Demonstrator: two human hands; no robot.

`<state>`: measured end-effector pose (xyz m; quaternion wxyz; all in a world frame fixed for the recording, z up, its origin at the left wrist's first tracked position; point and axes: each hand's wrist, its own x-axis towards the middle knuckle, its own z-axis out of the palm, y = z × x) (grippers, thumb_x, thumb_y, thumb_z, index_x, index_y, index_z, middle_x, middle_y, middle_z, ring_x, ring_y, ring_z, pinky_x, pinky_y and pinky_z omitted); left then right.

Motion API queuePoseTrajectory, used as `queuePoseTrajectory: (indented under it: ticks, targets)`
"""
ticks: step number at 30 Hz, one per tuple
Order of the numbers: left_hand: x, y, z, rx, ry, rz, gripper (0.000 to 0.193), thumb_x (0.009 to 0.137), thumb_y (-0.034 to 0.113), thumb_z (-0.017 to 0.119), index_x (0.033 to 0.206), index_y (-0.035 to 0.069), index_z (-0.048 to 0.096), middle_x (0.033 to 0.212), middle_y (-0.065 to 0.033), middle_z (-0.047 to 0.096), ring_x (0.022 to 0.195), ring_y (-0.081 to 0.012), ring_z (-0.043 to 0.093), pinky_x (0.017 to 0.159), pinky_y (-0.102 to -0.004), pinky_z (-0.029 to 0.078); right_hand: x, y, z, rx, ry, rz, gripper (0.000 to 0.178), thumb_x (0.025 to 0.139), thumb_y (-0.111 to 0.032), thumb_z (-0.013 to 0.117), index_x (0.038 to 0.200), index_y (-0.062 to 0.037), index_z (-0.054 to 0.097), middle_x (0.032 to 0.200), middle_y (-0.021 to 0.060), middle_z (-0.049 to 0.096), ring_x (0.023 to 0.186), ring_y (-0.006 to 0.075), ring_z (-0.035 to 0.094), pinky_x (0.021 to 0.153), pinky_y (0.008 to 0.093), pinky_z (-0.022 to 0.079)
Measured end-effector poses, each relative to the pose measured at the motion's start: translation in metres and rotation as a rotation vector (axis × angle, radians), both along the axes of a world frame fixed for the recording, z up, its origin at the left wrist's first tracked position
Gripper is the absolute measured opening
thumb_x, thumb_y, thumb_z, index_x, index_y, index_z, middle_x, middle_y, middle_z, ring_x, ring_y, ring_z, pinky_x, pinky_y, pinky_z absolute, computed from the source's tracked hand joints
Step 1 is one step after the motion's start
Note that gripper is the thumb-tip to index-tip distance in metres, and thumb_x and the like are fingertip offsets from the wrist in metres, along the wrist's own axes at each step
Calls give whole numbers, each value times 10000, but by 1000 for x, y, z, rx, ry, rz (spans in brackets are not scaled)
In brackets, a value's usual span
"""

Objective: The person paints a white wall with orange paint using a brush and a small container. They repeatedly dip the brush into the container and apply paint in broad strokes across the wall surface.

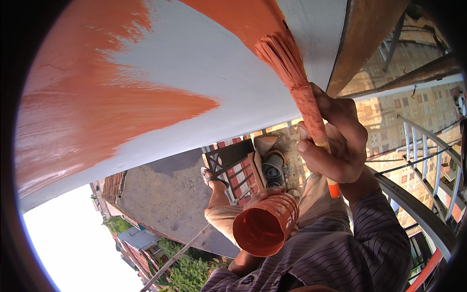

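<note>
My right hand is closed around the handle of a paintbrush caked in orange-red paint. Its bristles point up and lie against the fresh orange paint on the white wall, close to a corner. A second, streaky orange patch covers the wall's left side. Lower down, near my body, my left hand holds a tilted, paint-smeared orange plastic cup; most of that hand is behind it. Orange paint coats the cup's inside.
A wooden beam borders the painted wall on the right. Curved metal railings run along the right, above a patterned tile floor. My sandalled foot is beside a dark frame. Rooftops and trees lie far below left.
</note>
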<state>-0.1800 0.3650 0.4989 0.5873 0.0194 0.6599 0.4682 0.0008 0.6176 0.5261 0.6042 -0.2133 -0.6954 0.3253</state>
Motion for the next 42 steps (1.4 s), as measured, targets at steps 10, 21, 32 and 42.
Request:
queuePoseTrajectory:
  ticks: [10, 21, 32, 42]
  targets:
    - [-1, 8, 27, 529, 453, -493, 900, 816, 266, 996, 1564, 94, 526, 1392, -266, 682, 1290, -414, 689, 1091, -543, 577, 3, 7, -17, 160, 0, -18, 528, 834, 107, 772, 1324, -69, 682, 1510, 383, 558, 1265, 415, 647, 974, 456, 578]
    - [-3, 20, 26, 450, 207, -385, 1105, 674, 256, 1084, 1592, 87, 494, 1408, -246, 672, 1310, -410, 681, 1083, -540, 589, 12, 19, -40, 49, 18, 161, 800, 783, 70, 774, 1533, 142, 508, 1551, 349, 549, 1308, 317, 619, 1135, 445, 476]
    - [2, 20, 32, 389, 304, -494, 1172, 622, 206, 1100, 1603, 69, 474, 1407, -227, 671, 1301, -390, 687, 1086, -526, 589, 9, 18, -57, 80, 51, 142, 800, 769, 89, 772, 1526, 138, 519, 1540, 340, 561, 1365, 348, 605, 1182, 468, 452]
    - [5, 33, 47, 182, 91, -441, 712, 896, 257, 914, 1468, -25, 597, 1400, -237, 666, 1221, -357, 719, 1046, -496, 620, 11, 14, -63, 88, 59, 132, 801, 756, 105, 771, 1519, 134, 528, 1530, 333, 572, 1417, 376, 592, 1225, 489, 430]
